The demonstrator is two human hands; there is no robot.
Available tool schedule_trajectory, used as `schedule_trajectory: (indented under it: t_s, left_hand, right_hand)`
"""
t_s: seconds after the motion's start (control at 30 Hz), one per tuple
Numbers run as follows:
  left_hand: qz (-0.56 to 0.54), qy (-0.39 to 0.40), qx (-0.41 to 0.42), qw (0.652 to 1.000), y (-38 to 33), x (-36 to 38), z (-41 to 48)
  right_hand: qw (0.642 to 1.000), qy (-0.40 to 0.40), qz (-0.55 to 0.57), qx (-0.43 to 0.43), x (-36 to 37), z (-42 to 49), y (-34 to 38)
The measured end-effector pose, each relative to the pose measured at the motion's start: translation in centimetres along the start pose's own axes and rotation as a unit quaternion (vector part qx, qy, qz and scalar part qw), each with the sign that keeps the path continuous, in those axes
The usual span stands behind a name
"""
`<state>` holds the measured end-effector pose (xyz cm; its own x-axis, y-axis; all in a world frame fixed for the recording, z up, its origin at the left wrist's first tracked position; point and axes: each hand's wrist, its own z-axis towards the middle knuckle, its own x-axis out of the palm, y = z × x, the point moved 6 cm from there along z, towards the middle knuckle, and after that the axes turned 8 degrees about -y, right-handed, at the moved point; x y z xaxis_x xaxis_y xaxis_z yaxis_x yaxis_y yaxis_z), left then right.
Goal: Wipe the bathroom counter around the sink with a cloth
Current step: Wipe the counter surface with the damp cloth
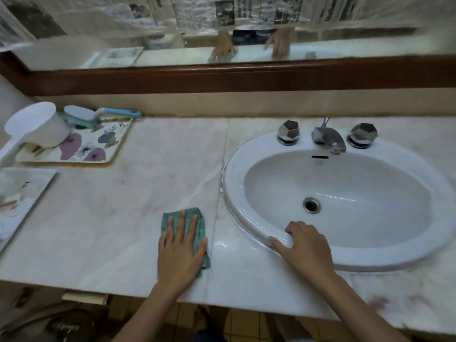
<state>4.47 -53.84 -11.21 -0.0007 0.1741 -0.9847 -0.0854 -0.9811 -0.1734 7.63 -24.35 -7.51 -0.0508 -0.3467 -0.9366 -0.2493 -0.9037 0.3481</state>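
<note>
A folded green cloth [201, 224] lies flat on the pale marble counter [111, 218], just left of the white oval sink [246, 164]. My left hand [181, 253] presses down on the cloth with fingers spread, covering most of it. My right hand [307, 245] rests on the sink's front left rim, fingers curled over the edge into the basin. A wet sheen shows on the counter between the cloth and the sink rim.
A floral tray [98, 146] at the back left carries a white cup [39, 124] and a blue-handled brush [98, 114]. Another flat tray [22, 198] sits at the left edge. Chrome faucet [329, 138] with two knobs stands behind the basin. A mirror runs above the wooden trim.
</note>
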Motion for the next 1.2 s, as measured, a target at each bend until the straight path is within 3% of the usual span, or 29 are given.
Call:
schedule_trajectory:
  t_s: [0.13,0.23,0.3,0.4,0.5,0.6,0.7,0.77,0.9,1.07,1.13,1.2]
  left_hand:
    - [0.014,0.031,0.136,0.990,-0.4,0.1,5.4]
    - [0.026,0.041,0.264,0.963,-0.8,0.3,12.3]
    - [0.035,0.037,0.300,0.952,-1.2,0.7,17.7]
    - [0.040,0.022,0.273,0.961,-0.8,0.9,26.6]
    - [0.029,-0.003,0.170,0.985,1.6,0.8,32.9]
    - [0.017,-0.007,0.040,0.999,3.5,0.5,34.4]
    - [-0.011,0.006,-0.035,0.999,2.2,0.3,32.5]
    - [-0.023,0.022,-0.004,0.999,-0.5,0.7,29.2]
    - [-0.027,0.027,0.179,0.983,-5.1,1.3,20.0]
    - [-0.024,0.031,0.284,0.958,0.4,0.5,20.9]
    - [-0.004,0.013,0.232,0.973,4.8,0.2,25.0]
    - [0.003,-0.009,0.109,0.994,9.8,-0.6,28.2]
  right_hand:
    - [0.999,0.019,-0.037,-0.005,-0.2,0.4,0.3]
    - [0.998,0.025,-0.034,0.039,-0.1,0.5,0.5]
    - [0.997,0.009,-0.036,0.072,-0.1,0.4,0.9]
    - [0.993,-0.001,-0.033,0.115,-0.2,0.3,1.2]
    - [0.989,0.005,-0.033,0.143,-0.2,0.5,1.2]
    - [0.986,-0.005,-0.029,0.161,-0.4,0.3,1.2]
    - [0.984,-0.015,-0.019,0.178,-0.4,0.1,1.7]
    - [0.982,-0.017,-0.011,0.189,-0.5,0.0,1.9]
    - [0.982,-0.011,-0.005,0.191,-0.6,0.1,2.0]
    - [0.981,0.006,-0.008,0.195,-0.6,-0.1,2.1]
    - [0.981,0.006,-0.010,0.194,-0.5,-0.2,2.0]
    - [0.982,-0.007,-0.008,0.188,-0.2,-0.3,1.8]
